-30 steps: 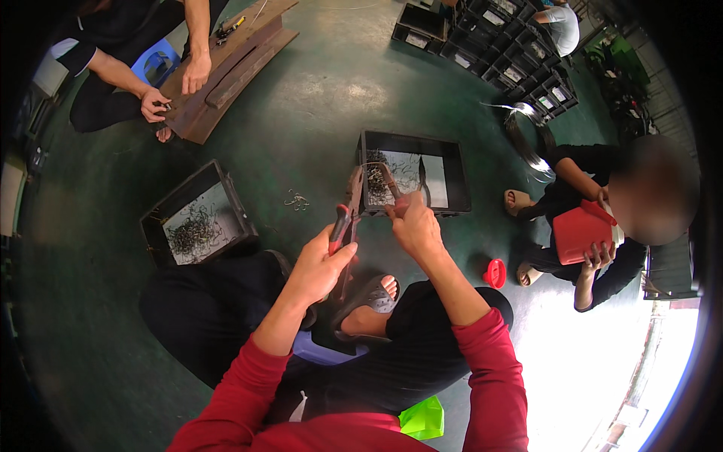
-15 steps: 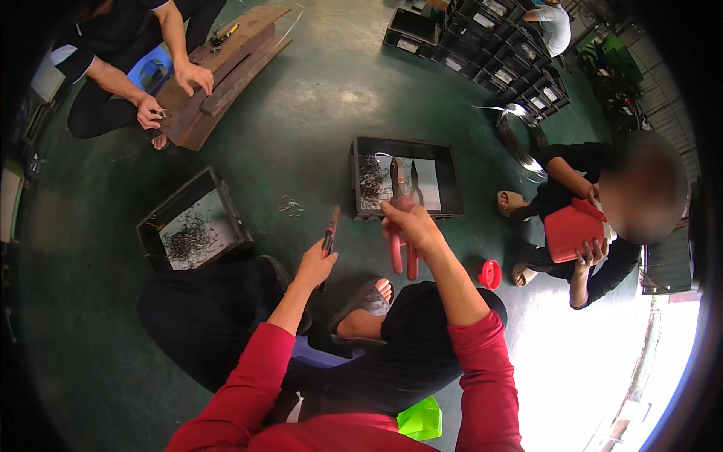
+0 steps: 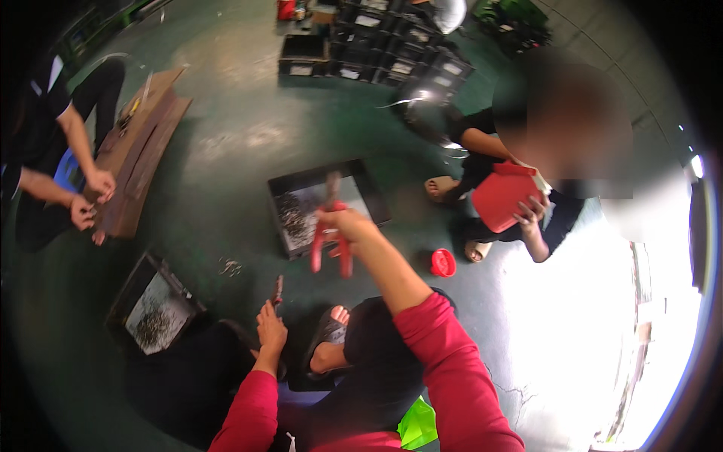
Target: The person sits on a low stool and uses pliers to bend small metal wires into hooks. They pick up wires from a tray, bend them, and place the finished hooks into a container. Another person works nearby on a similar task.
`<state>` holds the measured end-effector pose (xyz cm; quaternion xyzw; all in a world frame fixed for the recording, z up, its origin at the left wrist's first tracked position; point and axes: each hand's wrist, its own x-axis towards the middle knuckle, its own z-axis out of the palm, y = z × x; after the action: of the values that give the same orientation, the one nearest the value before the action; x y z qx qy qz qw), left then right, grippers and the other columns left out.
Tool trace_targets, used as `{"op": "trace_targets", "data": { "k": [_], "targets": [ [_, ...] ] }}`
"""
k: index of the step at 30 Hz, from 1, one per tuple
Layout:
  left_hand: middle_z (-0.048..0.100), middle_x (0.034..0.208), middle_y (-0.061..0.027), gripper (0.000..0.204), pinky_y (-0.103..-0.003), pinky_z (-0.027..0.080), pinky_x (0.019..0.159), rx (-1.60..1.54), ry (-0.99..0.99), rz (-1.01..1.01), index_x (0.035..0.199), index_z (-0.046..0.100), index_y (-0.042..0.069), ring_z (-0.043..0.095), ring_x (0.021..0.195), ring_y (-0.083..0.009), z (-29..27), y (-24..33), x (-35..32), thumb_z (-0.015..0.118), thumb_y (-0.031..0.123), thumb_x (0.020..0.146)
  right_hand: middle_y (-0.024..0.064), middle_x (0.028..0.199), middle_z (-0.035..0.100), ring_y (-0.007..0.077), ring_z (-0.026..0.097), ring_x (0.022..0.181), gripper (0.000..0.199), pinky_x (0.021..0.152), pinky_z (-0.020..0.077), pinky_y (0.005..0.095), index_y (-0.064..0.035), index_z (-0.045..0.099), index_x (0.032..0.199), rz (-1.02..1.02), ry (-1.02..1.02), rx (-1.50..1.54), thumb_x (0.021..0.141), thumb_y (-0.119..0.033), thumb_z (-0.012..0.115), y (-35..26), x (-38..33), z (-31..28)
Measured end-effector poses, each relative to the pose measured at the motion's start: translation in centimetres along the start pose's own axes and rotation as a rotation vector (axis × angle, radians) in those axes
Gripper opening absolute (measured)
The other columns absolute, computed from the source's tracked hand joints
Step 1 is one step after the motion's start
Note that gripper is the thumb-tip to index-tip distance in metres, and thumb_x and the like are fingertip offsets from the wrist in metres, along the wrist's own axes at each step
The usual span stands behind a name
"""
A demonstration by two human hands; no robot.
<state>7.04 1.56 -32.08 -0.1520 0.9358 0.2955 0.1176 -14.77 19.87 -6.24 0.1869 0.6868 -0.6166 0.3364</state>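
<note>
1. Green floor [image 3: 226,188] spreads across the frame, with black crates [image 3: 376,45] stacked at the top and a red jug [image 3: 501,200] in a co-worker's hands [image 3: 532,211] at right.
2. Our right hand [image 3: 350,224], near the middle of the frame, has its fingers wrapped around the pliers [image 3: 346,258].
3. Their long axis runs roughly up the frame, tips upward over the box [image 3: 301,179], handles splayed toward the lower edge; we cannot tell how high they hang above it.
4. Our left hand [image 3: 271,330], lower left of the pliers, has its fingers closed on a smaller tool [image 3: 279,292] pointing upward; our right hand is nearer the box.
5. Compared with half a second ago, our view has swung: the box sits further left and lower, and the pliers' handles stand wider apart.
</note>
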Motion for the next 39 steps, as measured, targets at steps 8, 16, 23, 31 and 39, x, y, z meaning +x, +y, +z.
{"op": "trace_targets", "data": {
  "k": [8,16,23,31,39],
  "targets": [
    [0.036,0.139,-0.0129,0.074,-0.046,0.04,0.095,0.323,0.091,-0.12,0.144,0.025,0.002,0.042,0.12,-0.0336,0.8,-0.9,1.6,0.065,0.014,0.083,0.0025,0.099,0.064,0.0148,0.06,0.093,0.042,0.078,0.0471,0.0378,-0.0073,0.061,0.103,-0.226,-0.268,0.172,0.087,-0.046,0.065,-4.0,-7.1,4.6],
    [0.028,0.145,-0.0154,0.077,-0.048,0.038,0.097,0.311,0.051,-0.209,0.143,0.024,0.002,0.037,0.125,-0.0345,2.6,-1.5,1.7,0.068,0.02,0.082,0.0055,0.084,0.062,0.018,0.063,0.079,0.045,0.074,0.0513,0.0328,-0.0025,0.056,0.107,-0.301,-0.532,0.321,0.09,-0.044,0.061,-6.6,-11.1,5.3],
    [0.026,0.145,-0.0152,0.086,-0.048,0.04,0.096,0.266,-0.013,-0.211,0.146,0.017,0.0,0.036,0.125,-0.0344,3.4,-1.0,1.7,0.068,0.024,0.081,0.0048,0.085,0.06,0.0159,0.062,0.078,0.033,0.073,0.0501,0.0305,-0.0037,0.056,0.097,-0.264,-0.535,0.247,0.092,-0.036,0.061,-5.8,-12.2,5.3],
    [0.038,0.138,-0.019,0.067,-0.052,0.04,0.096,-0.056,0.174,-0.198,0.141,0.028,0.002,0.037,0.125,-0.0384,4.2,-3.7,2.8,0.06,0.026,0.087,0.0051,0.084,0.061,0.0142,0.06,0.078,0.027,0.074,0.0492,0.03,-0.0036,0.058,0.096,-0.281,-0.51,0.332,0.092,-0.03,0.062,-3.9,-11.8,5.1],
    [0.04,0.136,-0.0225,0.061,-0.049,0.035,0.104,0.081,0.369,0.038,0.139,0.035,0.005,0.038,0.126,-0.0407,-3.2,-8.9,11.1,0.06,0.01,0.084,0.0031,0.08,0.062,0.0099,0.058,0.071,0.024,0.068,0.0464,0.025,-0.0034,0.057,0.097,-0.132,-0.468,0.056,0.091,-0.026,0.062,1.5,-9.4,3.4]
  ]
}}
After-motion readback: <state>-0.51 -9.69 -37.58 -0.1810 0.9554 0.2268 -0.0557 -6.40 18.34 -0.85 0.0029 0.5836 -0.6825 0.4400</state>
